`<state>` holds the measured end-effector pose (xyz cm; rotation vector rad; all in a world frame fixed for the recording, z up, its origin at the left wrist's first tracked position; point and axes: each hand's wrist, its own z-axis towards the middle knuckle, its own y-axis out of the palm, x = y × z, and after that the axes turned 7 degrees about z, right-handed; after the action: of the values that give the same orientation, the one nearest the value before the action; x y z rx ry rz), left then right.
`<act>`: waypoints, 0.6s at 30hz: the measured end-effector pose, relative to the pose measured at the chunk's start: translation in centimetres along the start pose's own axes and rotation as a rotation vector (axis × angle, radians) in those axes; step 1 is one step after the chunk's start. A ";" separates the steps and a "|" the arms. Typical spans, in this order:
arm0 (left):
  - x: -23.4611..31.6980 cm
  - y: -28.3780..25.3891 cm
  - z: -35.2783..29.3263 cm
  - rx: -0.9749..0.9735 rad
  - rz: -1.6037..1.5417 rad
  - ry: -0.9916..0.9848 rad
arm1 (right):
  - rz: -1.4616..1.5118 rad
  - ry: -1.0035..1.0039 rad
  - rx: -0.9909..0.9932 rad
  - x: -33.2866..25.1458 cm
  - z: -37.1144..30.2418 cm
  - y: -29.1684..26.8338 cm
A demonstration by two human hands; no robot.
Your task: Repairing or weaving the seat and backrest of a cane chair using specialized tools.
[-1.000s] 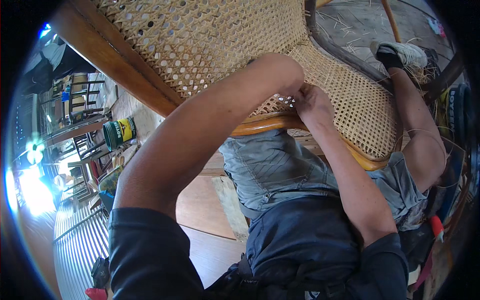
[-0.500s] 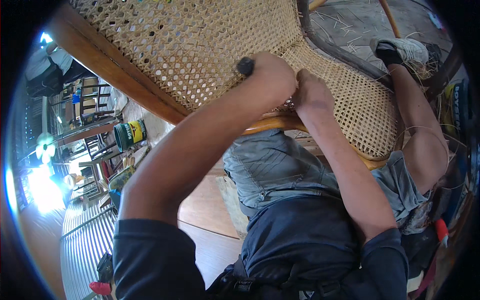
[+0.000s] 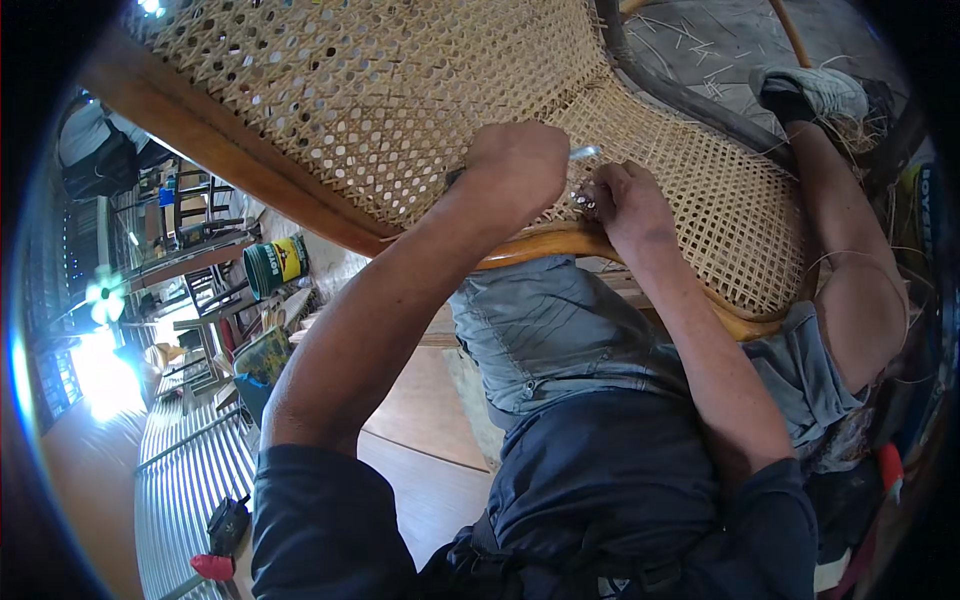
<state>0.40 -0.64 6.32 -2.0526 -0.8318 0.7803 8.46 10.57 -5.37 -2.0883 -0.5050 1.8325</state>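
Observation:
A chair with woven cane in its back and seat [image 3: 690, 175] lies across my lap, its curved wooden frame [image 3: 545, 245] against my shorts. My left hand [image 3: 520, 170] is closed round a dark-handled tool, over the join of back and seat. The tool's pale metal tip [image 3: 583, 152] sticks out toward the right, above the cane; most of its handle is hidden by the fist. Close beside it, my right hand [image 3: 640, 210] has its fingers curled at the seat's edge, by a small shiny brownish thing [image 3: 588, 198] that I cannot make out clearly.
Loose cane strips [image 3: 690, 45] litter the floor at the far right, near my shoe [image 3: 825, 92]. A dark green bucket [image 3: 275, 268] stands to the left, among chair frames. The chair's long wooden rail [image 3: 230, 160] runs along the left of the cane back.
My left hand has moved slightly left and down and turned, so the tool's metal tip now shows. My right hand has shifted a little right and down, apart from the left.

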 end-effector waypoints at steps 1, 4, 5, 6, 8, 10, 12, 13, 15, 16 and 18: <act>-0.2 -0.2 0.0 -0.011 -0.036 -0.013 | -0.001 0.006 0.002 0.1 -0.1 0.0; -0.8 0.5 -0.4 -0.018 -0.102 -0.043 | -0.020 -0.045 0.060 0.1 -0.5 -0.3; -0.9 0.5 -0.3 -0.018 -0.106 -0.041 | 0.351 0.124 0.091 0.0 -0.4 -0.8; -0.9 0.3 -0.2 -0.041 -0.117 -0.052 | 0.722 0.292 0.123 -0.3 -0.3 -1.5; -0.8 -0.3 -0.2 -0.065 -0.135 -0.069 | 0.984 0.269 0.184 -1.5 0.1 -3.2; -0.8 -0.8 0.2 -0.140 -0.192 -0.122 | 1.327 0.179 0.168 -2.2 0.4 -4.3; -1.3 -0.5 0.9 -0.165 -0.169 -0.126 | 1.248 0.256 0.012 -2.5 0.4 -5.4; -1.1 -0.7 1.0 -0.197 -0.146 -0.119 | 1.163 0.341 -0.132 -2.4 0.2 -5.7; -0.7 -1.1 0.9 -0.207 -0.032 -0.057 | 1.001 0.491 -0.177 -2.7 0.2 -4.0; 0.0 -1.9 1.2 -0.206 0.080 0.014 | 0.829 0.636 -0.207 -2.4 0.2 -3.7; 0.7 -2.9 1.6 -0.266 0.144 0.041 | 0.710 0.609 -0.226 -1.7 0.9 -2.4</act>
<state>-1.20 1.94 7.70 -2.3781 -0.8067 0.7335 7.28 11.95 -2.91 -3.0780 0.2348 1.3125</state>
